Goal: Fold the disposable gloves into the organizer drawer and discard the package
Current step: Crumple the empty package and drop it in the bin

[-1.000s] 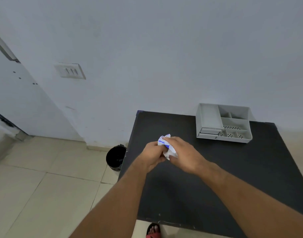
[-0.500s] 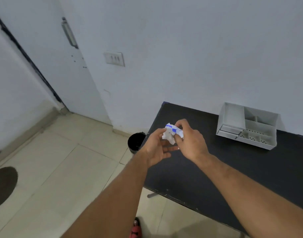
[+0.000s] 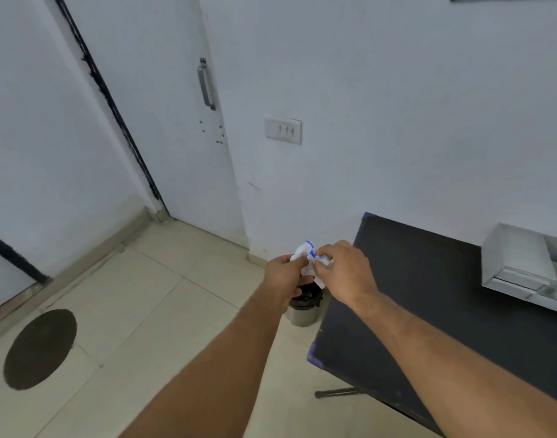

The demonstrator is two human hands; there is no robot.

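Observation:
A crumpled white package with blue print (image 3: 306,257) is pinched between my two hands, held in the air just left of the black table (image 3: 428,298). My left hand (image 3: 285,276) grips its left side and my right hand (image 3: 345,271) grips its right side. Directly below them on the floor stands a small bin (image 3: 304,306) with a black liner, partly hidden by my left hand. The grey organizer drawer (image 3: 520,267) sits on the table at the far right, cut off by the frame edge. No gloves can be made out in it.
A white wall with a switch plate (image 3: 282,130) is straight ahead. A white door with a metal handle (image 3: 206,84) stands to the left. The floor is beige tile with a dark round patch (image 3: 40,349) at the lower left. A table leg (image 3: 335,392) shows below the table edge.
The view has swung left, so the table and organizer slid to the right. My hands carried the package from over the table to above the bin.

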